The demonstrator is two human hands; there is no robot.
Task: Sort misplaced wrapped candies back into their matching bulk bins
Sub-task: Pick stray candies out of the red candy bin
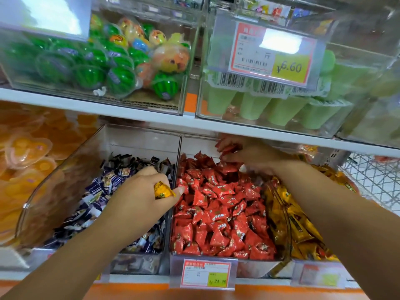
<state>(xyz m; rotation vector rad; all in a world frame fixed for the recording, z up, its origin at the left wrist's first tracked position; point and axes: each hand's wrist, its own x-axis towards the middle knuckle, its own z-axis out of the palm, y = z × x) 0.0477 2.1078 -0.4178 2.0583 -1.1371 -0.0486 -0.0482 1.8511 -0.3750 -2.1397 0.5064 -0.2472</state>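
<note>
Left hand (pixel 142 191): I have it pinching one gold candy (pixel 163 190) between thumb and fingers, above the divider between the purple bin (pixel 65 169) and the red bin (pixel 194 144).
Right hand (pixel 249 156): at 12 o'clock in the red bin, fingers curled round a few red candies (pixel 227 148); too blurred to count them.
Matching bin: the gold bin (pixel 313 267) lies at 3 o'clock from my left hand, beyond the red bin.
Step in hand: as I judge it, carrying the gold candy across to the gold bin.
Doing it well: I hold the pinch firm, travel above the red pile, and let go low over the gold wrappers.
Risk: my right forearm crosses that path, so a brush could knock the candy into the red bin.
</note>
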